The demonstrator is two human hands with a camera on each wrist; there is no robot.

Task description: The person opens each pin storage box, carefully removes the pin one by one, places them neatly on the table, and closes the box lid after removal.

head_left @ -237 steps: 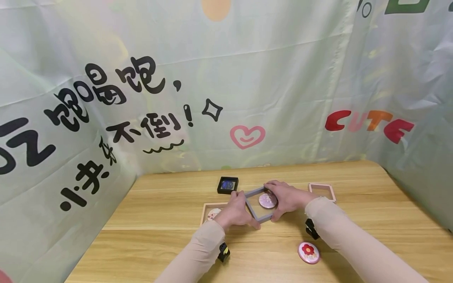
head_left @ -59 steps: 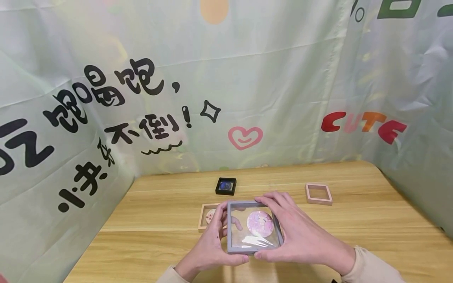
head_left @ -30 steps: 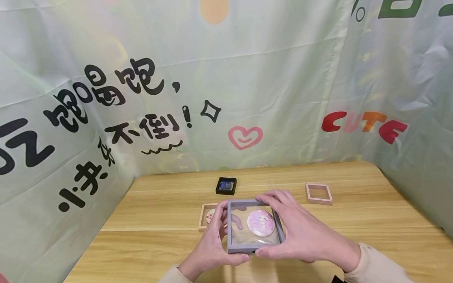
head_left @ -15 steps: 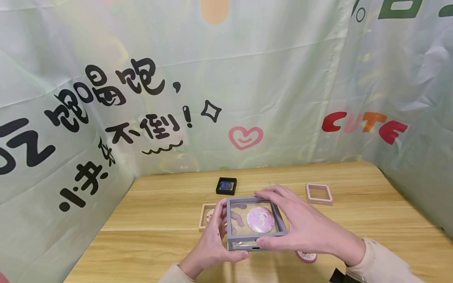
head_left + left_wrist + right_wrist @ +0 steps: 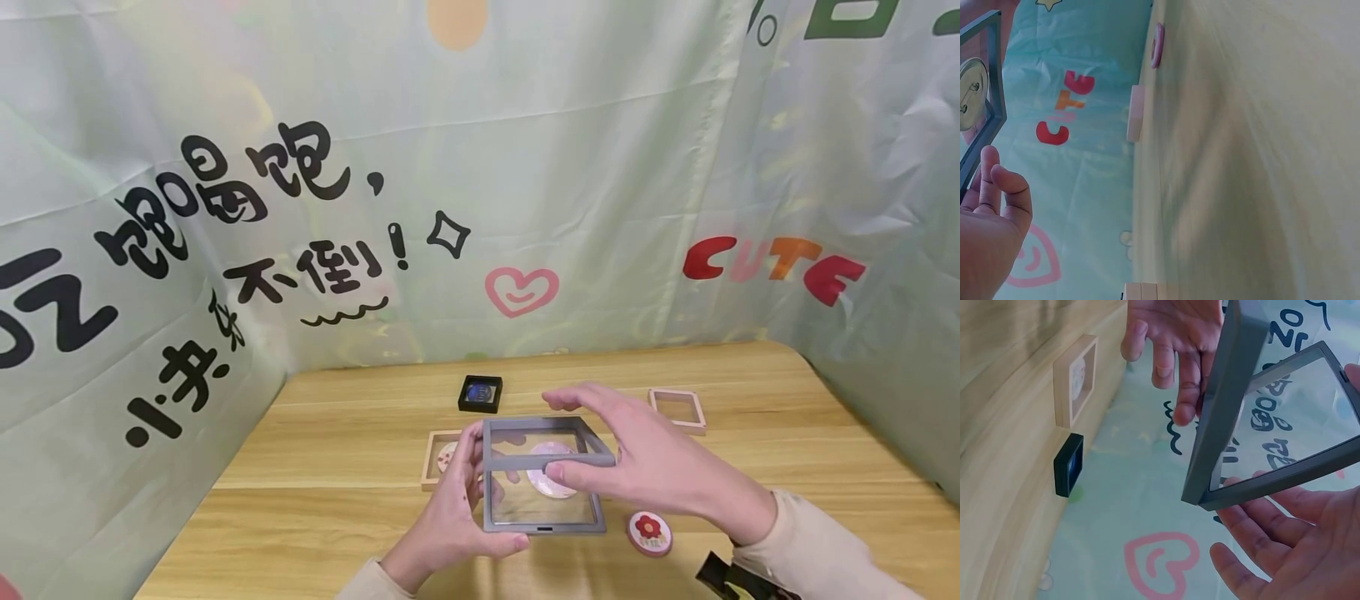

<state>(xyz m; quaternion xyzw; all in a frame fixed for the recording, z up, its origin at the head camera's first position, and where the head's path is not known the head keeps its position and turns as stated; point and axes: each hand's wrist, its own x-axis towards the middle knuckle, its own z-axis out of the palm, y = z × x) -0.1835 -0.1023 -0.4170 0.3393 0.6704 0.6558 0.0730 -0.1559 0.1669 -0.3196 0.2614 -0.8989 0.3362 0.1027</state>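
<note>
I see plain grey on the square, clear-windowed frame [image 5: 517, 462] and a pink-and-white pattern on the round badge [image 5: 551, 486] inside it. Around that frame, at eleven o'clock, a square black frame [image 5: 480, 408] shows a blue disc [image 5: 477, 392]; at nine, a square beige frame [image 5: 427, 462]; at two, a square pale-pink frame [image 5: 678, 427]; at four, a round pink-rimmed badge [image 5: 649, 534] bears a red flower. Pale-green cloth [image 5: 600, 183] carries black lettering [image 5: 315, 171] at ten, a pink heart [image 5: 517, 297] at twelve.

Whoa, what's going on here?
A gray see-through case is held partly open. The left hand grips it, while the right hand has its thumb on the raised half's front edge. A pink badge shows through the clear part. A red-flower badge lies nearby on the table.
</note>
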